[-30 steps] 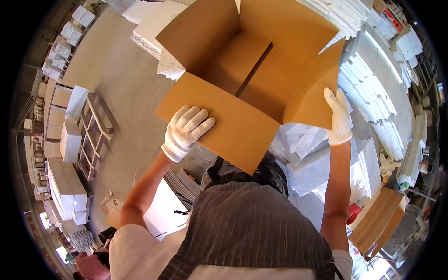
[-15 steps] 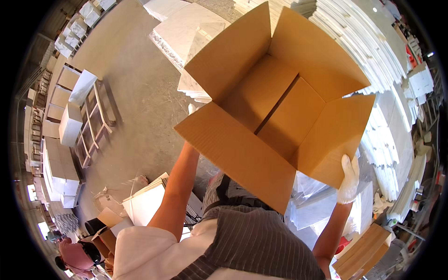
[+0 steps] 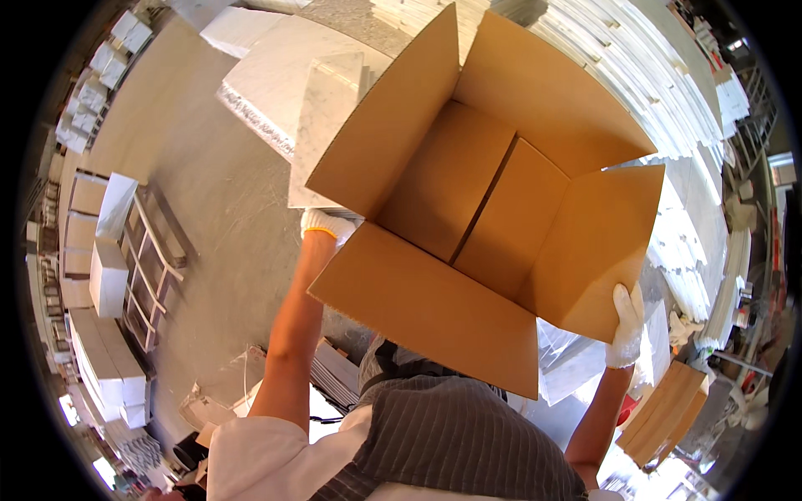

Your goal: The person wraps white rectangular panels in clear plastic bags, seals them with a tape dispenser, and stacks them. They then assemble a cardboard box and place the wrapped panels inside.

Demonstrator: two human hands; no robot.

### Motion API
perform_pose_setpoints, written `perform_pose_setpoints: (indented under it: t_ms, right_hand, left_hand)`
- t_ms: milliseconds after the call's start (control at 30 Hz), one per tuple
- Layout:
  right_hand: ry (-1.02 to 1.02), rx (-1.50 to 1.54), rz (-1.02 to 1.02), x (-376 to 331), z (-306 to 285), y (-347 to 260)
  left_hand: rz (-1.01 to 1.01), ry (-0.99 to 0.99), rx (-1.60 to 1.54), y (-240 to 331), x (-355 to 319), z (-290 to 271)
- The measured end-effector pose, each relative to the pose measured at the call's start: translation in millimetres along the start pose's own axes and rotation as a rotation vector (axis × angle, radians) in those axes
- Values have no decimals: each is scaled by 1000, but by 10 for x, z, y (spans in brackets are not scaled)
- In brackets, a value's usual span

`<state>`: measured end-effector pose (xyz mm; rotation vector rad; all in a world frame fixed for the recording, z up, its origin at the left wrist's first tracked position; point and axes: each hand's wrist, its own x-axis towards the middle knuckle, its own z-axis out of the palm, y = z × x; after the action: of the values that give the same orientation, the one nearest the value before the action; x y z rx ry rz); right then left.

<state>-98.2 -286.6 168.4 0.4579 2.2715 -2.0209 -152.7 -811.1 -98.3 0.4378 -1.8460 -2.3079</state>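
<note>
Open carton (image 3: 493, 209) between both gloves — apparently gripped.

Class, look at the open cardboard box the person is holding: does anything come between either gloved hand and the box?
Nothing visible does. The left hand reaches under the cardboard box at its left side, mostly hidden by a flap. The right hand presses directly against the right flap.

— What is the cardboard box (image 3: 493, 200) like?
— Plain brown, open at the top, all four flaps spread outward, nothing inside it.
— And its pose?
— Tilted, held up off the floor, its bottom seam running down the middle of the inside.
</note>
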Motion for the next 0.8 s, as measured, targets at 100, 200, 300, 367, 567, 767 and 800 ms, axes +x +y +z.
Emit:
perform_pose_setpoints:
  t_ms: [100, 200, 300, 367, 567, 767, 800]
  right_hand:
    - [36, -38, 0, -13, 29, 64]
    - [54, -40, 27, -31, 137, 8]
    - [79, -81, 12, -39, 296, -81]
    - [74, -83, 18, -34, 347, -129]
    - [-98, 16, 209, 60, 174, -215]
    - [-146, -393, 59, 323, 376, -406]
    - [-152, -366, 105, 332, 334, -403]
  left_hand:
    - [-13, -14, 99, 77, 208, -311]
    - [-46, -21, 242, 168, 321, -751]
    - [-77, -19, 411, 270, 361, -1274]
    - [-84, -1, 547, 377, 338, -1565]
    - [82, 787, 242, 1628, 29, -819]
    - [812, -166, 1021, 3124, -1061, 1101]
    - [939, -431, 1269, 3196, -972, 1436]
